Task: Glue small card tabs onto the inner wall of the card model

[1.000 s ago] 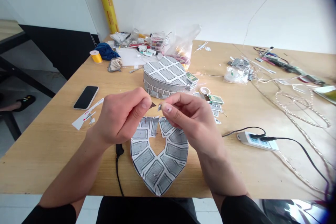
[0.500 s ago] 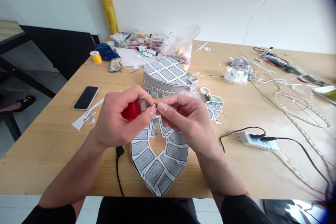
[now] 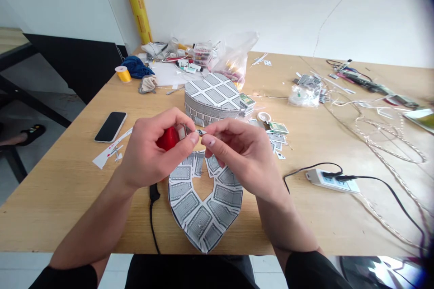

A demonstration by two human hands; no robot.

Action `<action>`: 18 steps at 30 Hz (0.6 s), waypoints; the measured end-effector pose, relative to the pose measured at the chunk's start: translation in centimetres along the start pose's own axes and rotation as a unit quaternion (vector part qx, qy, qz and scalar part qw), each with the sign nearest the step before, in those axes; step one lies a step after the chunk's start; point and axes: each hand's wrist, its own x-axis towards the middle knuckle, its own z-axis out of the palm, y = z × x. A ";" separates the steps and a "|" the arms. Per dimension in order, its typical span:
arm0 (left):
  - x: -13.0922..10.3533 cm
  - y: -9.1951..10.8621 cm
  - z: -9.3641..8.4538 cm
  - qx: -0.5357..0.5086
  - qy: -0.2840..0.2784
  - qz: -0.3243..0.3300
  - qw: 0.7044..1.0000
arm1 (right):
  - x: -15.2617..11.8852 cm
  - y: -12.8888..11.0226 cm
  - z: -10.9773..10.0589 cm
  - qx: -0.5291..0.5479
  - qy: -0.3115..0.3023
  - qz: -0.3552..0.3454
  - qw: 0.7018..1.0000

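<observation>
Hands meet above the table's near edge, and we see them from our own head camera. Our left hand curls its fingers around a small red tool, thumb pressed near its metal tip. Our right hand pinches a tiny scrap between thumb and forefinger, touching that tip. Just below the hands, at the near edge, lies a heart ring made of patterned cards. Behind the hands, toward the table's middle, stands a heart box covered in the same cards. A phone lies toward the left edge, a power strip to the right, and loose cards are scattered just beside the box.
</observation>
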 end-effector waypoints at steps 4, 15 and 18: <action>0.0 -0.1 -0.2 -0.012 -0.022 -0.014 1.000 | 0.0 0.5 0.0 -0.035 0.006 -0.033 0.999; 0.3 -0.4 -0.6 -0.169 -0.123 -0.122 0.970 | 0.0 -0.1 0.0 0.032 -0.054 -0.007 0.998; 0.3 -0.3 -0.7 -0.180 -0.143 -0.121 0.966 | 0.0 -0.1 0.0 0.062 -0.074 0.014 0.995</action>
